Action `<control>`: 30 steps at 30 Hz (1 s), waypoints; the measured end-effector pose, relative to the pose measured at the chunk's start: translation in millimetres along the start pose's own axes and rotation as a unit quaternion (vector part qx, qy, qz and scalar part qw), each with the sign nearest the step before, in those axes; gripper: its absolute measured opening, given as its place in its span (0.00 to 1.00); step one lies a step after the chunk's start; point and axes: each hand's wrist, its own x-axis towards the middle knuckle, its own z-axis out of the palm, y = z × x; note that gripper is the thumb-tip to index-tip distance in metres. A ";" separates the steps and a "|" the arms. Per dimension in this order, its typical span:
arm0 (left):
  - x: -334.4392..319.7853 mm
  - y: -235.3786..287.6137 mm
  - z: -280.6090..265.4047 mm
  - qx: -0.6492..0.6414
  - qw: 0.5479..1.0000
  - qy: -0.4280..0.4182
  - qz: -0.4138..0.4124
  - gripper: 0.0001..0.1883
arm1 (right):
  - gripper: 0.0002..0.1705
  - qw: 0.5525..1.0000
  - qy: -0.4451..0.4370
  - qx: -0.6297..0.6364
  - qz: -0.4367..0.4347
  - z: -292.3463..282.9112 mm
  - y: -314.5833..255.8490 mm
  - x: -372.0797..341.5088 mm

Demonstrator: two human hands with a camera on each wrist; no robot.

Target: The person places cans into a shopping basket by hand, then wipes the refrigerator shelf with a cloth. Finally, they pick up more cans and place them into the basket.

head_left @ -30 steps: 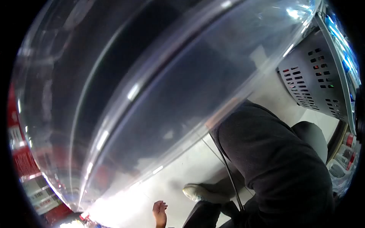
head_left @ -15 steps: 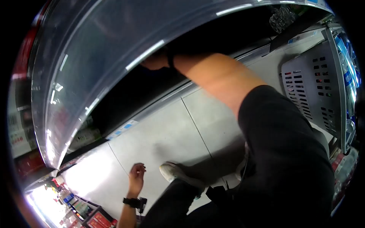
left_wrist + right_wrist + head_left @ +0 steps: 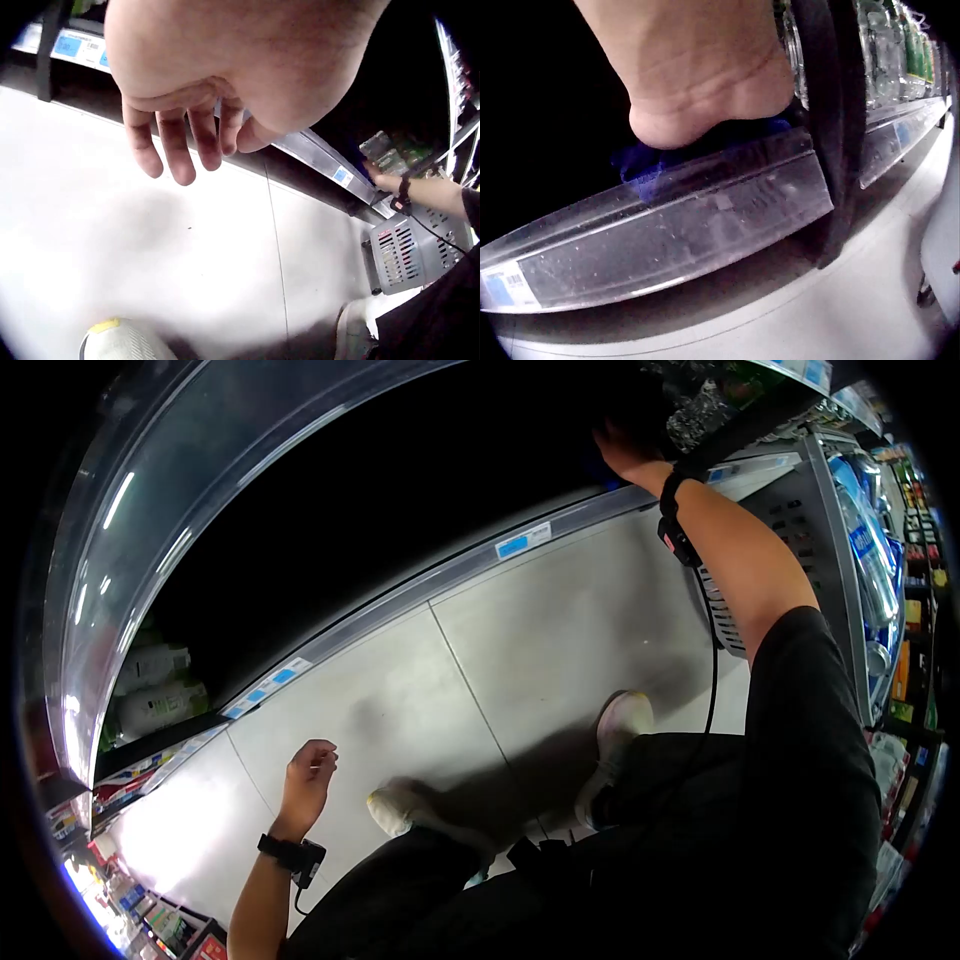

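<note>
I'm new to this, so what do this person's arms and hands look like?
The left hand and right hand are bare. Each wrist wears a black strap with a small dark box and thin dark cable. A short black sleeve ends near the right elbow.

This is a shop, with price labels [image 3: 523, 542] along shelf edges [image 3: 400, 598] and shelved bottles [image 3: 885, 56].

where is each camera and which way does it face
Head: worn on the head, looking forward and down at shelf edge and floor; left hand, right hand and shoes show.
Left wrist: on that wrist, looking past the left hand to floor and grey basket; right forearm and shoes show.
Right wrist: on that wrist, facing the shelf edge close up; only part of the right hand shows.
Shared: head and left wrist both show grey basket and right forearm.
</note>
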 end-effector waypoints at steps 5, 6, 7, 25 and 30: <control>10.7 -11.8 -4.6 -0.013 1.000 -0.018 0.014 0.06 | 0.29 0.962 -0.076 0.074 0.251 -34.7 -8.5 -31.3; 12.8 -13.7 -5.5 -0.013 0.999 -0.021 0.025 0.06 | 0.30 0.969 -0.121 0.011 0.216 -62.2 -16.4 -36.8; 14.9 -12.8 -5.3 -0.013 0.999 -0.022 0.034 0.06 | 0.30 0.968 -0.118 0.006 0.222 -54.7 -15.8 -39.0; 39.4 2.4 11.6 -0.034 0.990 -0.087 0.104 0.05 | 0.34 0.948 -0.055 0.134 0.285 -132.1 -178.8 -5.6; 31.3 8.3 6.0 -0.048 0.992 -0.073 0.092 0.06 | 0.39 0.964 -0.010 0.189 0.187 -150.8 -249.5 10.9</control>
